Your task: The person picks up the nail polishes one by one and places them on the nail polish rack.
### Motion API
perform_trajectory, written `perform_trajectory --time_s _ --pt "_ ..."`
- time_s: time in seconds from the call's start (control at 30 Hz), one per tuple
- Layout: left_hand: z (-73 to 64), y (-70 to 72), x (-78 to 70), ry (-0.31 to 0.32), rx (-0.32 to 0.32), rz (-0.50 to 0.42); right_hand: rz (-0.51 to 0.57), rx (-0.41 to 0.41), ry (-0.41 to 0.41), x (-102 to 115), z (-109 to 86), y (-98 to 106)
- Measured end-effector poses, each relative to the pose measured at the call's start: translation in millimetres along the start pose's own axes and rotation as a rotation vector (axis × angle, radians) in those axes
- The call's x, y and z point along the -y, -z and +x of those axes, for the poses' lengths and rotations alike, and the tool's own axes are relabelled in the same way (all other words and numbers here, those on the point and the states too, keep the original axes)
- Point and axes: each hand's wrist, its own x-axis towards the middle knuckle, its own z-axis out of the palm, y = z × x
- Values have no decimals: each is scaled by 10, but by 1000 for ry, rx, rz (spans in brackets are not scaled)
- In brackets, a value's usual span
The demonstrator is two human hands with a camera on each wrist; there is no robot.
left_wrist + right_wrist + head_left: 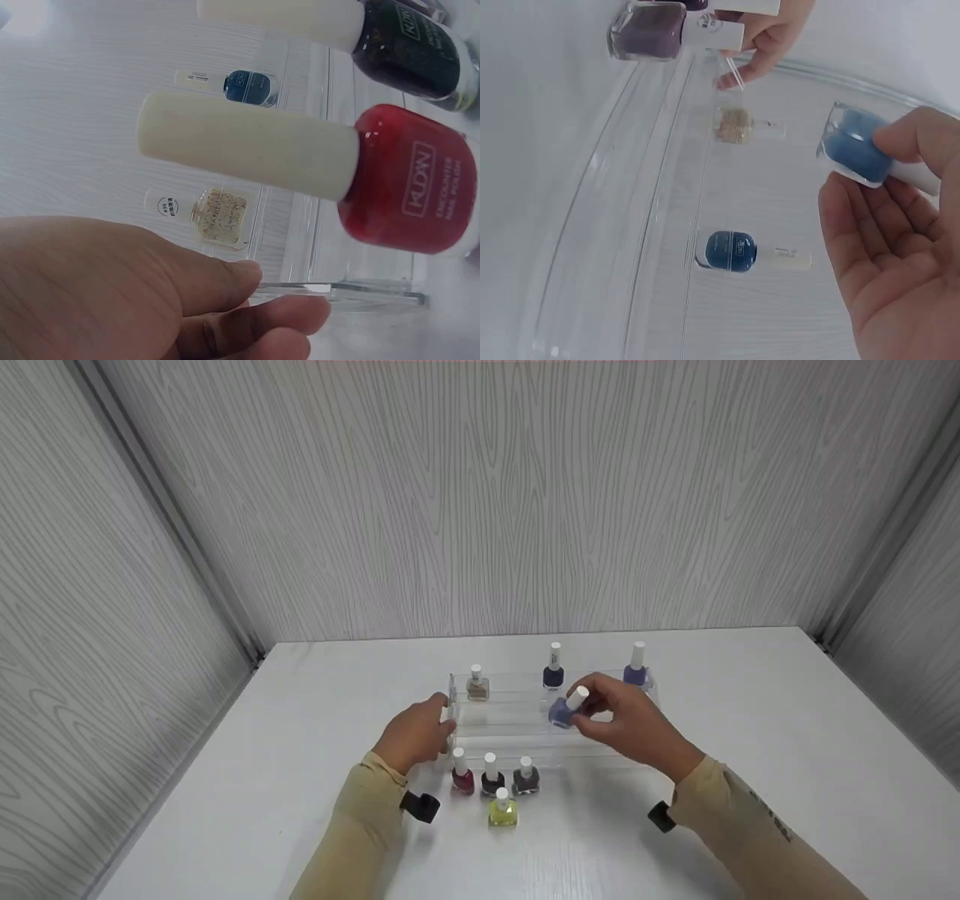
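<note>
Between thumb and fingers my right hand (626, 722) holds a blue nail polish bottle (562, 712), tilted, its white cap up and to the right. It is over the middle of a clear tiered display rack (495, 729). My left hand (416, 731) pinches the rack's left end panel (352, 294), thumb on one side and fingers on the other. On the rack's back tier stand a glitter nail polish bottle (478, 688) at the left, a dark blue bottle (553, 676) near the middle and a purple-blue bottle (635, 674) at the right, beyond my right hand.
In front of the rack stand a red bottle (463, 781), a black bottle (492, 784) and a grey-purple bottle (526, 781). Closer to me is a yellow bottle (502, 813). The white table (247, 810) meets a wood-grain panel (480, 510) at the back.
</note>
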Motion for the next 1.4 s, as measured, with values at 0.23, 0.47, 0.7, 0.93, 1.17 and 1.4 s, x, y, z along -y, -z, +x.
perform_trajectory --time_s 0.23,0.47,0.7,0.93,1.17,1.4 --pt "14 10 -11 20 5 9 -177 16 -126 -163 147 6" --pt "9 -4 -18 21 12 15 -191 68 -178 -234 265 -63" --pt "2 12 -37 16 10 14 -234 85 -195 -228 328 -91" --pt "10 18 -40 -4 1 31 -255 92 -206 -243 323 -104" --pt "28 3 -36 -8 -2 7 -247 96 -204 -283 316 -127" --pt "20 14 -50 3 4 5 -251 111 -188 -340 317 -161"
